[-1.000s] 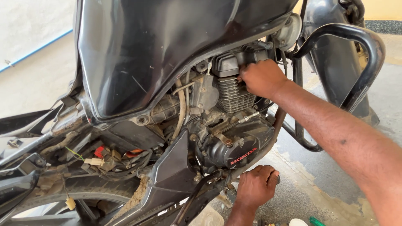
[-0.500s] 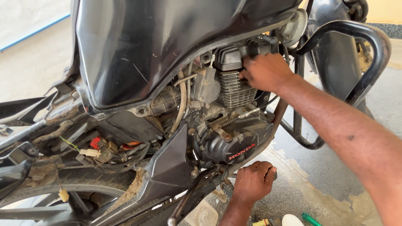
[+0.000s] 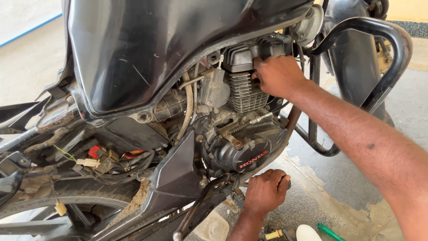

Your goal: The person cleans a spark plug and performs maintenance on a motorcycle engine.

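Now | right hand (image 3: 280, 75) curled against cylinder head (image 3: 244, 76), steadying | left hand (image 3: 266, 192) fisted under engine (image 3: 240, 147), contents hidden.

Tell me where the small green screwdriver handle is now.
In the head view, the small green screwdriver handle lies on the concrete floor at bottom right, beside a white round object.

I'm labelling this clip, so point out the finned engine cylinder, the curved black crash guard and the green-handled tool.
finned engine cylinder (image 3: 244, 91), head view, fins.
curved black crash guard (image 3: 392, 53), head view, upper bend.
green-handled tool (image 3: 331, 232), head view, handle.
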